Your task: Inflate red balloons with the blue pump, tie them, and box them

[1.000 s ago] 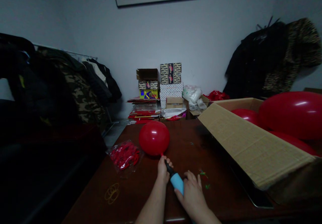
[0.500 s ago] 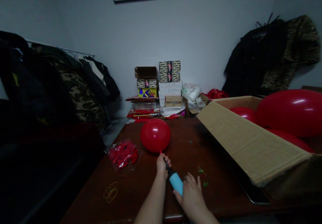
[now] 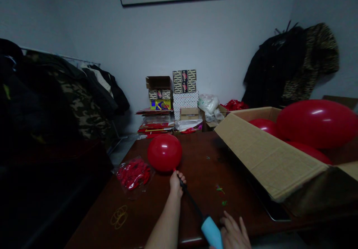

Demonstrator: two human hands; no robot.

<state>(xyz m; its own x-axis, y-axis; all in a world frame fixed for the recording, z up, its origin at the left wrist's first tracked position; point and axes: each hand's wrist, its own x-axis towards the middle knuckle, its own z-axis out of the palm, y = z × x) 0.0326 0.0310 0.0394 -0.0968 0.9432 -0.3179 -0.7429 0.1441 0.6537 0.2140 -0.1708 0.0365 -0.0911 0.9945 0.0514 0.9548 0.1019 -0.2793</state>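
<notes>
A round, inflated red balloon (image 3: 164,153) sits over the brown table (image 3: 195,155), its neck at the nozzle end of a hand pump (image 3: 212,232) with a black shaft and light-blue barrel. My left hand (image 3: 176,183) is closed round the black nozzle end, just below the balloon. At the barrel's right side is my right hand (image 3: 233,232), its upper fingers spread; its thumb is at the barrel's lower end, partly cut off by the frame's bottom edge.
A plastic bag of red balloons (image 3: 134,173) and yellow rubber bands (image 3: 119,217) lie on the left. At the right, a cardboard box (image 3: 268,155) holds large red balloons (image 3: 316,124); a dark flat device (image 3: 275,213) lies beneath its flap. Green scraps (image 3: 224,203) lie mid-table.
My right hand and the blue barrel have moved down and right, away from my left hand, exposing a long black shaft. The view has shifted slightly, and the balloon looks a little bigger.
</notes>
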